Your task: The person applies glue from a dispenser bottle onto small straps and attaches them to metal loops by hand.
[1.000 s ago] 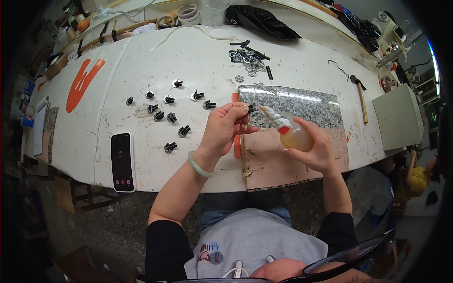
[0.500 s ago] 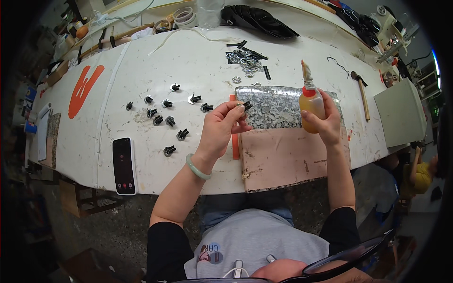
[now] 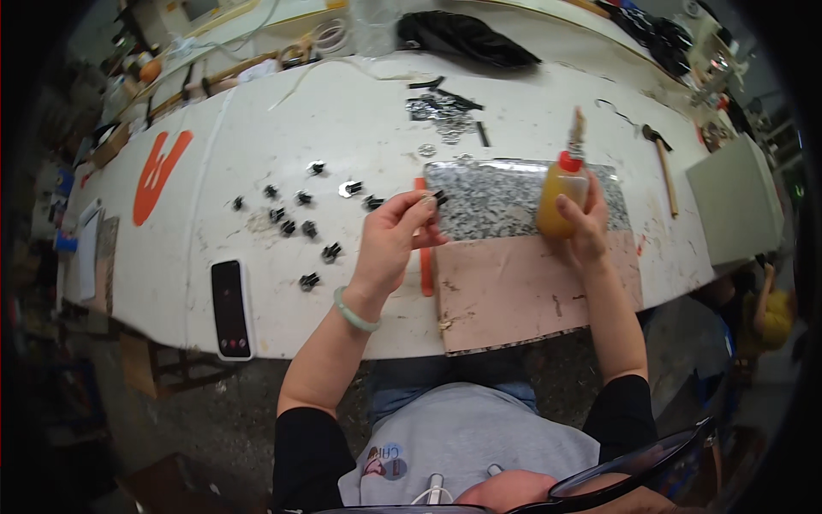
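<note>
Before you, the counter [image 3: 368, 137] ends in a curved near edge; the pink-and-speckled board [image 3: 505, 257] reaches it, a wide gap parting board from phone [image 3: 230, 308]. Your right grip [image 3: 586, 221] clasps the amber bottle [image 3: 553, 187] upright over the speckled half, no longer tipped toward your left grip [image 3: 394, 231], which pinches a small black piece [image 3: 441, 197] at the board's left edge.

Glossy stone, smooth plastic, shiny metal
In the right hand [image 3: 590, 227], a smooth, translucent plastic bottle [image 3: 556, 206]; between it and the left hand [image 3: 396, 236], a slab [image 3: 488, 195] of polished, speckled stone. On their near side, a matt, stained sheet [image 3: 527, 295]; beyond them, shiny metal rings [image 3: 449, 122] on a matt, smudged worktop [image 3: 368, 128]. Right of both, a wooden-handled hammer [image 3: 668, 178]; left, a phone [image 3: 229, 307] with a smooth, glossy screen.
</note>
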A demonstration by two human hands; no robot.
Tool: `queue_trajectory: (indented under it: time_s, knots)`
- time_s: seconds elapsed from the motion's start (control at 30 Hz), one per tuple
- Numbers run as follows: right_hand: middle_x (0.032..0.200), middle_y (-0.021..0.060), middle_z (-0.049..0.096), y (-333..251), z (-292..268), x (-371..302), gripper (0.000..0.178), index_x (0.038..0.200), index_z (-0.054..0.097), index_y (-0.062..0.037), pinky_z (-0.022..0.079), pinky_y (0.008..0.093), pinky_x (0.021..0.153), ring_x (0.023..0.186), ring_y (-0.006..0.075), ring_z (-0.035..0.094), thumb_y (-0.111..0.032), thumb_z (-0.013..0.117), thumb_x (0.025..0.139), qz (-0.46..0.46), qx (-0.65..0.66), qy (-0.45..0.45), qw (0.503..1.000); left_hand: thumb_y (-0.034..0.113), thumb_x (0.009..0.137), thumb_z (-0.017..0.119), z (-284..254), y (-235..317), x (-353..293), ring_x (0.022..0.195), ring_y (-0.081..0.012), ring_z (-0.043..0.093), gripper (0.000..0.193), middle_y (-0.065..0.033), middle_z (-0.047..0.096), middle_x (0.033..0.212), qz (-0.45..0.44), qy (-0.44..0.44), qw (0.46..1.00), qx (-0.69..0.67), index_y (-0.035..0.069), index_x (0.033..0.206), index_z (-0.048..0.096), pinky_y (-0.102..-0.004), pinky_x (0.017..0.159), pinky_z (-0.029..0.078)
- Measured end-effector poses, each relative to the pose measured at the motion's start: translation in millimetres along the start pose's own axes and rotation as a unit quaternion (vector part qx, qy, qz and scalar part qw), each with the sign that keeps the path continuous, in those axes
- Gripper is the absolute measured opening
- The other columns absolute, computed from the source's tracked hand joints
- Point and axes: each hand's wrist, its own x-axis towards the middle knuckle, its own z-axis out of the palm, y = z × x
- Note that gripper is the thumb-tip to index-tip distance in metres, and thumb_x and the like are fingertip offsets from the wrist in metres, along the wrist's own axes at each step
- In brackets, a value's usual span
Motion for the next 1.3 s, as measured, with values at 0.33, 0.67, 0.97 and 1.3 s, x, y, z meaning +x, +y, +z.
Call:
queue_trajectory:
  time_s: [0.33,0.67,0.97,1.3]
  knots:
    - [0.109,0.0057,0.057,-1.6,-10.4,5.4,0.061,0.126,0.041,-0.0027,0.041,0.0296,0.09,0.101,0.0144,0.054,-0.013,0.072,0.076,-0.002,0.036,-0.017,0.999,0.018,0.085,0.065,-39.3,61.1,37.9,0.066,-0.0097,0.058,0.027,-0.0057,0.063,0.08,0.092,0.164,0.958,0.214,-0.003,0.103,0.065,-0.0238,0.058,0.053]
    - [0.111,0.0063,0.056,-9.2,-11.4,4.8,0.064,0.126,0.04,-0.0017,0.041,0.0307,0.091,0.103,0.015,0.054,-0.013,0.075,0.073,-0.001,0.067,-0.025,0.997,0.007,0.081,0.067,-79.3,51.8,120.7,0.053,-0.0115,0.058,0.016,-0.0081,0.062,0.068,-0.066,0.114,0.864,0.485,-0.004,0.089,0.059,-0.0235,0.047,0.049]
    - [0.111,0.0071,0.056,-13.0,-22.1,7.2,0.063,0.126,0.039,-0.0009,0.041,0.0301,0.092,0.103,0.0153,0.054,-0.01,0.073,0.075,-0.022,0.081,-0.016,0.996,0.008,0.086,0.058,-82.3,58.8,125.2,0.055,-0.0107,0.057,0.019,-0.0076,0.064,0.071,-0.078,0.104,0.845,0.519,-0.005,0.098,0.064,-0.0235,0.05,0.048]
    - [0.114,0.0103,0.052,-3.7,-28.3,19.4,0.073,0.129,0.028,0.0002,0.042,0.032,0.093,0.105,0.0182,0.053,-0.002,0.073,0.072,-0.025,0.082,0.048,0.995,0.014,0.08,0.06,-67.5,89.0,134.4,0.084,-0.0256,0.066,0.023,-0.0148,0.068,0.091,0.159,0.183,0.727,0.643,0.003,0.099,0.067,-0.033,0.077,0.051]
